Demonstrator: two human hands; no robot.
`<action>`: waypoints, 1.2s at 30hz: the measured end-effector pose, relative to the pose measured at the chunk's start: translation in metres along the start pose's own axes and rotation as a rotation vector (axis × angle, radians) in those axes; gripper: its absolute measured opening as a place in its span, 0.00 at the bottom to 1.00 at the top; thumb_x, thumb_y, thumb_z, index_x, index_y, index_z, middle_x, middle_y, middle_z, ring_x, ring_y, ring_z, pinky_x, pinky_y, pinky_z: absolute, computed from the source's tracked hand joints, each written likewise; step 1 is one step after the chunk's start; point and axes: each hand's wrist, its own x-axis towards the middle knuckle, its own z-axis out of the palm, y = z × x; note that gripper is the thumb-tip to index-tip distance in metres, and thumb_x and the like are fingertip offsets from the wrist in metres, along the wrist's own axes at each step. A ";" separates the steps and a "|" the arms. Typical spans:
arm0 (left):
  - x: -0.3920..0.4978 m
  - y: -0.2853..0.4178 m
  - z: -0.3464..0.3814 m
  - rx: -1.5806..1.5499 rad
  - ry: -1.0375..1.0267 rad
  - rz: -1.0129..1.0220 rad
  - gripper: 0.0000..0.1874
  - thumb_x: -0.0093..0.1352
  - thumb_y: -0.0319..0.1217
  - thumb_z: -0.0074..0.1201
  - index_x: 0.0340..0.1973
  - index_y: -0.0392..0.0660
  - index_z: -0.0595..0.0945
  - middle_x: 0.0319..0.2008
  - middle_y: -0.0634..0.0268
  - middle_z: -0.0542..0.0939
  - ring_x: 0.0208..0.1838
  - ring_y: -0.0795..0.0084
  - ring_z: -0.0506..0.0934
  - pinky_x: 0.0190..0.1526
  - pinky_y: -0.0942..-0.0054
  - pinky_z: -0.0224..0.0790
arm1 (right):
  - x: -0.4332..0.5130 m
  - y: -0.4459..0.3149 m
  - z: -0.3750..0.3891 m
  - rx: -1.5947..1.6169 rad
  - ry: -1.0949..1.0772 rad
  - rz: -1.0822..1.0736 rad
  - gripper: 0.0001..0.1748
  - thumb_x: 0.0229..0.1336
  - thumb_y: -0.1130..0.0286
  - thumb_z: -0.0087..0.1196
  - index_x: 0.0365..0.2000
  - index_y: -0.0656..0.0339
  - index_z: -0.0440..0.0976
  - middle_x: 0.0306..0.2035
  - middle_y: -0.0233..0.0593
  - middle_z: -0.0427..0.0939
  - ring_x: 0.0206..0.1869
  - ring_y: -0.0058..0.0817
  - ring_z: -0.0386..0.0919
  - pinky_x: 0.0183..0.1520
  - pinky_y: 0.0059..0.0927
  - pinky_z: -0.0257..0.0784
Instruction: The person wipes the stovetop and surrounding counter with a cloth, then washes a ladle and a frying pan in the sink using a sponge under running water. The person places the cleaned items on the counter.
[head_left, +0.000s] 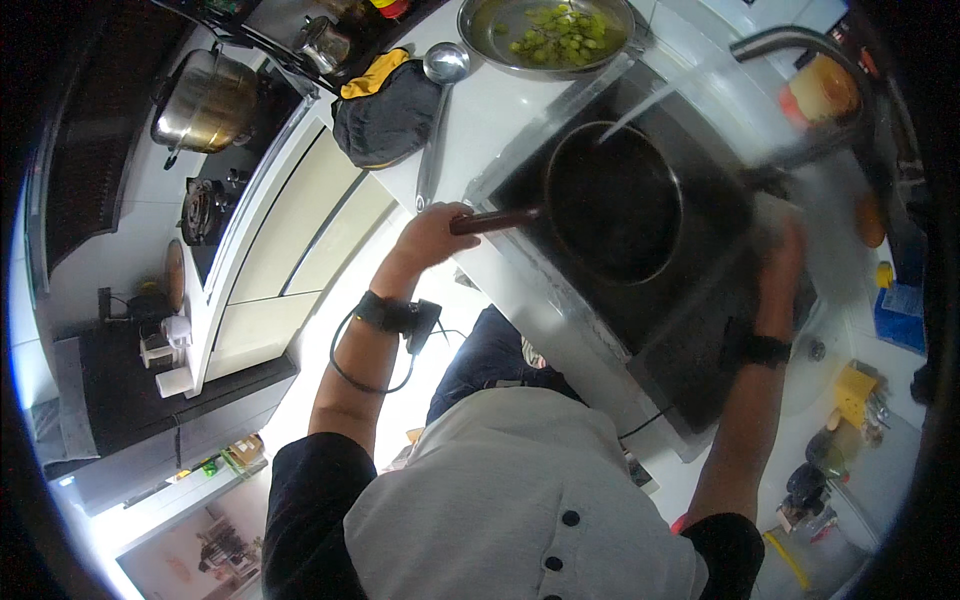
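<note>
My left hand (433, 238) grips the brown handle (496, 220) of a dark round pan (615, 214). The pan is held over a dark double-basin sink (675, 397). Water runs from a curved metal faucet (791, 39) into the pan near its far rim. On the sink's right side, my right hand (780, 251) is blurred. A pale patch shows by its fingers, and I cannot tell whether it holds something.
A metal pan of green grapes (566, 34) stands behind the sink. Left of the sink lie a metal ladle (444, 75) and a black-and-yellow oven mitt (386, 112). A steel pot (206, 101) sits at far left, near a gas burner (201, 210). A yellow sponge (855, 394) lies right.
</note>
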 end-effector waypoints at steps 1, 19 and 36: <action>0.000 -0.003 -0.001 0.056 0.009 0.052 0.23 0.65 0.38 0.66 0.55 0.49 0.80 0.44 0.55 0.84 0.50 0.56 0.81 0.55 0.61 0.72 | -0.004 -0.005 0.003 -0.021 0.025 0.008 0.48 0.63 0.41 0.51 0.73 0.54 0.47 0.76 0.46 0.47 0.75 0.52 0.48 0.72 0.58 0.49; 0.049 -0.041 -0.020 -0.155 0.067 0.050 0.18 0.59 0.32 0.71 0.45 0.47 0.86 0.38 0.61 0.87 0.39 0.67 0.86 0.45 0.71 0.79 | -0.029 0.088 0.185 -0.337 -0.238 -0.038 0.25 0.71 0.67 0.46 0.65 0.64 0.63 0.65 0.49 0.68 0.62 0.43 0.70 0.62 0.42 0.69; 0.067 -0.034 -0.018 -0.258 -0.008 0.019 0.19 0.54 0.23 0.72 0.42 0.40 0.83 0.37 0.58 0.85 0.37 0.69 0.85 0.40 0.72 0.81 | 0.060 0.233 0.300 -1.820 0.263 -0.536 0.48 0.70 0.35 0.26 0.74 0.60 0.35 0.76 0.59 0.31 0.78 0.58 0.29 0.75 0.62 0.35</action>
